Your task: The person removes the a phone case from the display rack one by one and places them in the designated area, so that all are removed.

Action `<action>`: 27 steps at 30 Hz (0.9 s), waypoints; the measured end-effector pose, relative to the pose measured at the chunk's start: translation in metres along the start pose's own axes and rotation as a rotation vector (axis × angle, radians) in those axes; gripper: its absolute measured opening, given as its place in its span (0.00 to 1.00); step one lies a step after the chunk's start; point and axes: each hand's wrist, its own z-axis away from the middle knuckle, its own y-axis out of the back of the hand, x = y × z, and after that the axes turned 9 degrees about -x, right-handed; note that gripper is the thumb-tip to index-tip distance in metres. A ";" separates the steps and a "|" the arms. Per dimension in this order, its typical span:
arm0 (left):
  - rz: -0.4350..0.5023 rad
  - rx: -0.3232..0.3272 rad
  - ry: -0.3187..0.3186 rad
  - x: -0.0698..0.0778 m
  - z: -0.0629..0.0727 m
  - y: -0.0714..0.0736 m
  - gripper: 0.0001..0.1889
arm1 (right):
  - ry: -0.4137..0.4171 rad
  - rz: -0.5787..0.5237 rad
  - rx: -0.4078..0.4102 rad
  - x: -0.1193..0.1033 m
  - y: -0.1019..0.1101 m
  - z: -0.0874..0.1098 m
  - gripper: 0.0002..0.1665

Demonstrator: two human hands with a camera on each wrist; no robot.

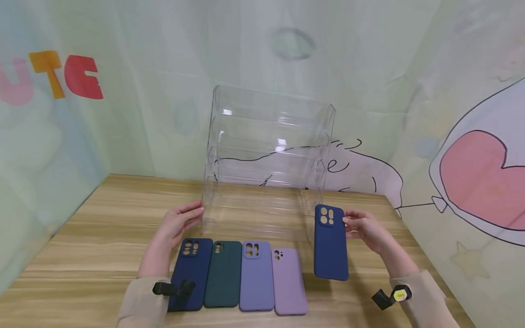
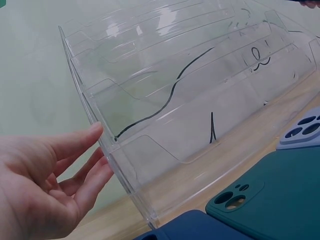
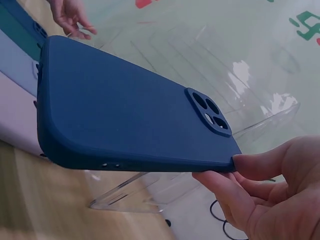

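Observation:
A dark blue phone case (image 1: 330, 243) is pinched by its upper right edge between the thumb and fingers of my right hand (image 1: 366, 231). It hangs upright above the table, in front of the rack's right side, camera cutouts at the top. In the right wrist view, the thumb (image 3: 265, 162) lies on the case's back (image 3: 125, 110). My left hand (image 1: 178, 223) touches the outer left side of a clear tiered acrylic rack (image 1: 262, 228); its fingertips (image 2: 97, 131) meet the side panel in the left wrist view.
In front of the rack lie several phone cases in a row: dark blue (image 1: 191, 269), dark green (image 1: 223, 273), periwinkle (image 1: 257, 280) and light purple (image 1: 289, 284). They rest on a wood-grain table (image 1: 82, 255). A printed curtain (image 1: 164, 68) hangs behind.

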 end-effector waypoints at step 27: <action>0.015 0.008 0.000 0.000 -0.001 0.000 0.34 | -0.135 0.000 -0.086 0.063 -0.020 0.003 0.16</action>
